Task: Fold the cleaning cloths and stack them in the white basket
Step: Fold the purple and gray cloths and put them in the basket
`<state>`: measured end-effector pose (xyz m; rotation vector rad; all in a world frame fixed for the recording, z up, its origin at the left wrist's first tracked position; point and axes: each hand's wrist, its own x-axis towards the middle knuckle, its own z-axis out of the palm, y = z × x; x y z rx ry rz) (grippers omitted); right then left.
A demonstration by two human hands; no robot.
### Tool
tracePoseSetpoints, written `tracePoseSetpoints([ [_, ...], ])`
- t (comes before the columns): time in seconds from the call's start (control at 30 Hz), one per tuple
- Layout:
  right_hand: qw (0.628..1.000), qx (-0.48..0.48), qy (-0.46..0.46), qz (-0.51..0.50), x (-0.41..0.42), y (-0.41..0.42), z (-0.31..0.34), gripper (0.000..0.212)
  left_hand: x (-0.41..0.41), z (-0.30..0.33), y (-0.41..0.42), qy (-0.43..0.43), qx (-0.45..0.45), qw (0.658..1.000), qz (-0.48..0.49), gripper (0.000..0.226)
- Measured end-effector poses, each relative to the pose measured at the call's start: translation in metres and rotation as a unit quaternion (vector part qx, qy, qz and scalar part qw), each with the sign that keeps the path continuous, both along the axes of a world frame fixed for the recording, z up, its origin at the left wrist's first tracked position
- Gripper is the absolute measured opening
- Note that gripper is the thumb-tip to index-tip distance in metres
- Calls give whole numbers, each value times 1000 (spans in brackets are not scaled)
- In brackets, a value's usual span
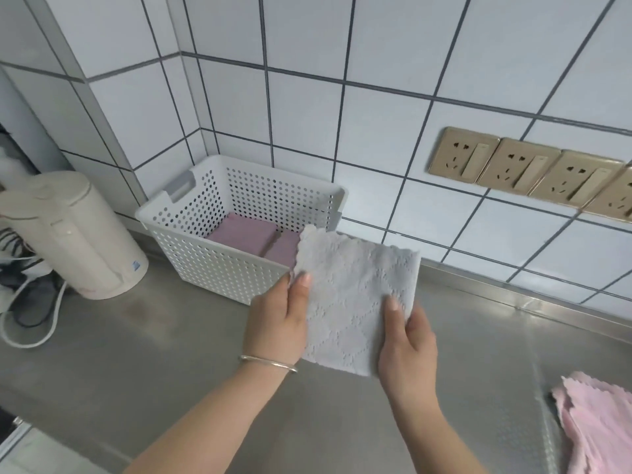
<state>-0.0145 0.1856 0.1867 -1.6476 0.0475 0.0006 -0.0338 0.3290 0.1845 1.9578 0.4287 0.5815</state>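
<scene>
The folded cloth is pale grey with an embossed diamond pattern. The white basket is dotted with round holes and holds mauve cloths. Pink cloths lie on the steel-grey bench. White wall tiles have dark grout; the sockets are gold, the kettle cream.

A brushed stainless-steel bench runs along a wall of white square tiles with dark grout. At far left on the bench stands a cream plastic electric kettle, a white power cord looping beside it. A row of gold wall sockets is mounted on the tiles at right.
</scene>
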Motion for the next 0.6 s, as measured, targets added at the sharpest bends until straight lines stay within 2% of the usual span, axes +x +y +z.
tracePoseSetpoints([
  [0.17, 994, -3, -105, -27, 38, 75, 28, 19, 44, 26, 67, -86, 105, 990, 40, 40],
  [0.23, 993, -14, -117, -30, 61, 109, 32, 23, 66, 32, 104, -87, 139, 986, 27, 42],
  [0.33, 991, -61, -114, -16, 103, 161, 38, 21, 108, 39, 165, -66, 185, 980, 4, 33],
  [0.4, 991, -115, -59, 16, 134, 189, 33, 20, 135, 37, 199, -53, 212, 976, 11, 30],
  [0.5, 968, -225, 54, 102, 181, 221, 12, 17, 169, 21, 239, -18, 257, 966, 7, 37],
  [0.6, 942, -264, 142, 151, 214, 239, -16, 20, 194, -2, 266, 146, 318, 937, -13, 33],
])
